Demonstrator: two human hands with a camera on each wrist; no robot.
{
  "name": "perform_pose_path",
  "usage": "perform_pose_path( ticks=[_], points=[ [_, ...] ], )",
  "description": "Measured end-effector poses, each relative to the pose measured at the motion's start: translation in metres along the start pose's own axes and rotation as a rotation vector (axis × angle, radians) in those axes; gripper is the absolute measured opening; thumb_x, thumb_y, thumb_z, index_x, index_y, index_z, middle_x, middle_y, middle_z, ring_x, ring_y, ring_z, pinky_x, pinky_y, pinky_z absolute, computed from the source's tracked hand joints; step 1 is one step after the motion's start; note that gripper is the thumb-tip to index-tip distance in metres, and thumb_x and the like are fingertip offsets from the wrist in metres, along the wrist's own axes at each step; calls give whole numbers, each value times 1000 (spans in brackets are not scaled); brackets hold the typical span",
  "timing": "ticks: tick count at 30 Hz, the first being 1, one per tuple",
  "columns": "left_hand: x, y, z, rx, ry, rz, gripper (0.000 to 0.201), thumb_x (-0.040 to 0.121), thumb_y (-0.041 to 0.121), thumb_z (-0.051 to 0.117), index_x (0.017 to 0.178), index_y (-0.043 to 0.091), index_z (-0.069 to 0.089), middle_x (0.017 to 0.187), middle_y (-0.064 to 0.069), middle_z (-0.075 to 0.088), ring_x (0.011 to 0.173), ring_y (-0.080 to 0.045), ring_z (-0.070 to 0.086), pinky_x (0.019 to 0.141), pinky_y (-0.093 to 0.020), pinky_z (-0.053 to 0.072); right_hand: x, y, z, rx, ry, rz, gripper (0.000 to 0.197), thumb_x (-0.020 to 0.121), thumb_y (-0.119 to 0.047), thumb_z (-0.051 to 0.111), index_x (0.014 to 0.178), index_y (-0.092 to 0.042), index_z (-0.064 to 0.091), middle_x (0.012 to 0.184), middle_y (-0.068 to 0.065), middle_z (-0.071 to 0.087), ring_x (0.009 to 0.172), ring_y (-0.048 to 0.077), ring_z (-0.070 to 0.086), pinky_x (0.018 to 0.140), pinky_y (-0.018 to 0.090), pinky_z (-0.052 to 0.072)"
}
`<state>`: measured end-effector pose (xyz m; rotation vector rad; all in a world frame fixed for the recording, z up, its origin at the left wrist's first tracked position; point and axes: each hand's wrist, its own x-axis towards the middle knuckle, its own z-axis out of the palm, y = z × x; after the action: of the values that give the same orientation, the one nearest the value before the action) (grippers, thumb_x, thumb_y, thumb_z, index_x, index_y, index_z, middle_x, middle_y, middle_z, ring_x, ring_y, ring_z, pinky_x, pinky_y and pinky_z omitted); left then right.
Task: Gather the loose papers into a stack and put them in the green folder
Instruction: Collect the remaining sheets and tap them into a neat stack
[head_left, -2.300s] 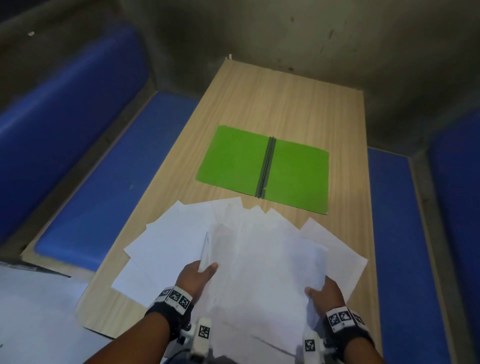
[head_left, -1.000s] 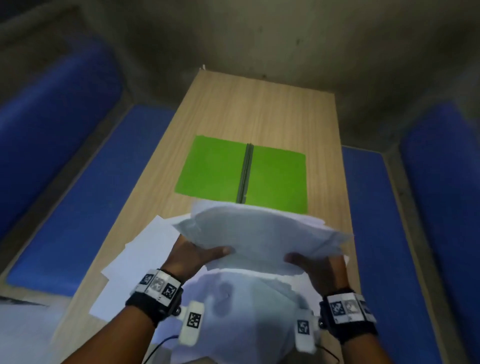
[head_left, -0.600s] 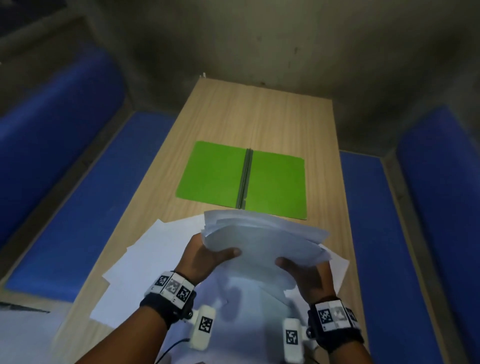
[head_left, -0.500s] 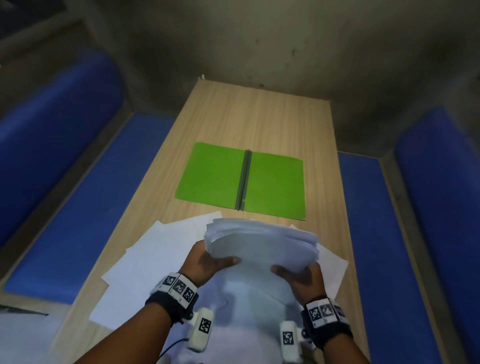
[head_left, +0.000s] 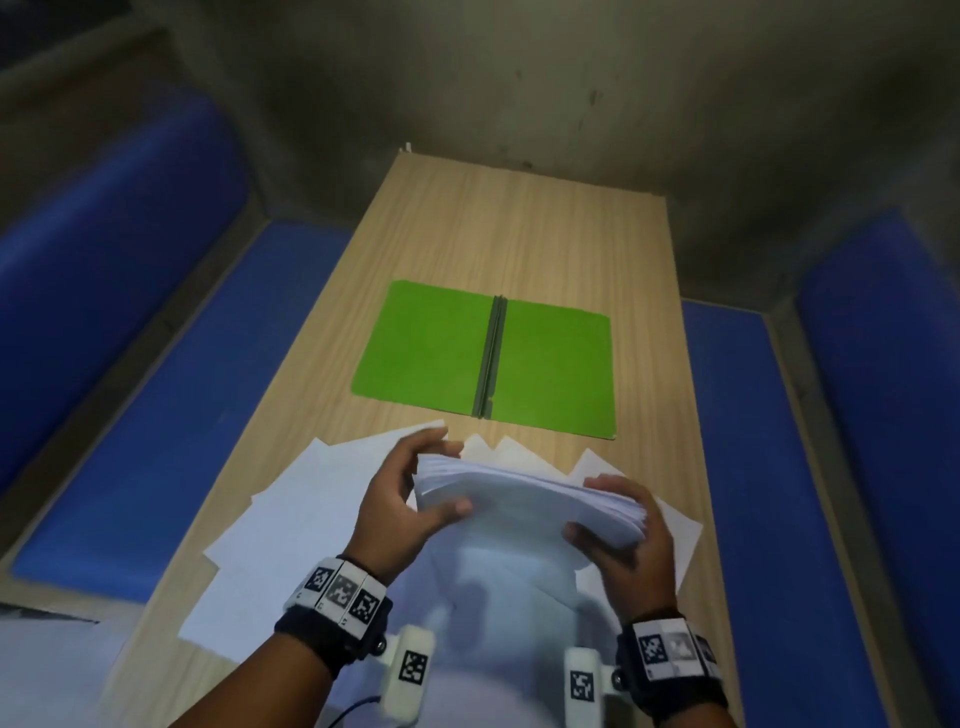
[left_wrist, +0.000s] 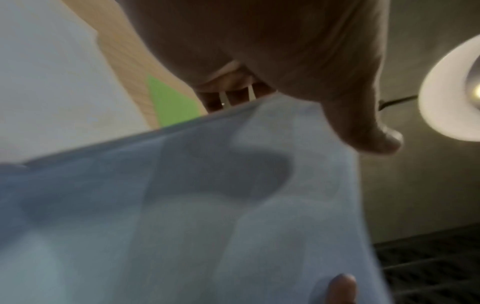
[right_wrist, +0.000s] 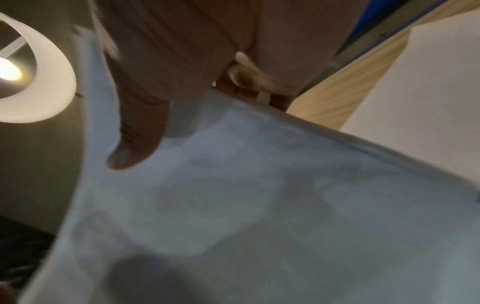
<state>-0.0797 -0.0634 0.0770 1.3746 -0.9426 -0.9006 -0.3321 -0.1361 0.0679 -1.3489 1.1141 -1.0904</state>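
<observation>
1. Half a second ago the bundle of papers (head_left: 524, 501) was gripped at its near corners; now the hands have slid to its side edges, and it is held upright over the table (head_left: 519, 234). The left hand (head_left: 397, 499) curls around the left edge, thumb on the near face, fingers behind. The right hand (head_left: 631, 540) clamps the right edge the same way. This looks like squaring the sheets, so the gathering is only partly done.
2. Loose sheets (head_left: 291, 519) lie fanned on the table under and to the left of the bundle, with a few corners showing on the right. They must join the stack before filing.
3. Farther off, the green folder (head_left: 436, 348) lies open and flat, well apart from the hands, its dark spine (head_left: 491, 356) running near to far. Nothing lies on it.
4. Blue benches (head_left: 156, 389) flank the table on both sides; neither stands in the way.
</observation>
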Motion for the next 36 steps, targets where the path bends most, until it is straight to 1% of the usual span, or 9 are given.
perform_pose_path(
  ticks=[5, 8, 11, 14, 19, 23, 27, 33, 36],
  points=[
    [13, 34, 35, -51, 228, 74, 39, 77, 42, 70, 100, 11, 65, 86, 4, 69, 83, -5, 64, 78, -16, 46, 8, -26, 18, 145, 196, -122, 44, 77, -40, 61, 97, -1, 61, 96, 22, 63, 91, 34, 60, 83, 43, 46],
    [18, 25, 43, 89, 325, 19, 16, 87, 29, 72, 78, 19, 63, 74, 12, 64, 74, -1, 58, 75, -21, 43, 11, -25, 31, -26, 299, -57, 33, 80, -46, 61, 82, -14, 63, 82, 8, 64, 78, 22, 60, 74, 40, 50],
    [18, 20, 41, 84, 339, 19, 12, 88, 29, 71, 83, 21, 63, 80, 9, 66, 78, -2, 59, 76, -20, 43, 13, -22, 33, -90, 351, -23, 27, 80, -48, 64, 78, -21, 62, 76, -3, 65, 76, 21, 62, 72, 42, 54],
    [12, 13, 31, 4, 248, 19, 38, 71, 42, 76, 102, 25, 62, 97, 2, 68, 90, -9, 64, 81, -20, 49, 14, -18, 24, 1, 257, -14, 37, 67, -49, 72, 84, -18, 63, 78, -9, 65, 72, 10, 60, 66, 26, 52],
    [9, -26, 11, -24, 16, -209, 83, 47, 34, 96, 120, 22, 58, 110, -5, 69, 94, -16, 67, 79, -29, 56, 10, 12, 13, -81, 75, 245, 40, 58, -8, 90, 89, -22, 68, 86, -5, 73, 77, 5, 69, 69, 22, 55],
    [10, -25, 14, 90, -80, -269, 37, 63, 10, 93, 92, 17, 73, 81, 16, 78, 77, 3, 71, 68, -14, 51, 11, 24, 19, -136, -1, 333, 34, 65, -5, 87, 88, -22, 70, 77, -12, 71, 68, -8, 66, 61, 6, 47],
    [8, -20, 19, 45, -72, -251, 26, 68, -4, 87, 78, 14, 70, 68, 18, 74, 63, 5, 66, 61, -12, 48, 8, 18, 16, -107, 12, 319, 22, 74, 2, 78, 94, -2, 68, 79, -4, 66, 58, -16, 59, 53, 1, 42],
    [1, -33, 19, 102, -75, -347, 34, 66, 12, 91, 88, 33, 76, 92, 18, 79, 87, -2, 74, 82, -30, 57, -8, 38, 14, -140, 0, 435, 51, 48, -34, 91, 91, -17, 69, 92, 12, 73, 75, 3, 68, 67, 20, 55],
    [6, -28, 13, 49, -55, -380, 36, 65, 9, 92, 91, 30, 78, 97, 4, 80, 92, -16, 75, 83, -40, 59, 5, 28, 15, -186, 12, 387, 21, 63, -10, 88, 75, -15, 71, 66, -7, 73, 57, -2, 60, 59, 23, 53]
  ],
)
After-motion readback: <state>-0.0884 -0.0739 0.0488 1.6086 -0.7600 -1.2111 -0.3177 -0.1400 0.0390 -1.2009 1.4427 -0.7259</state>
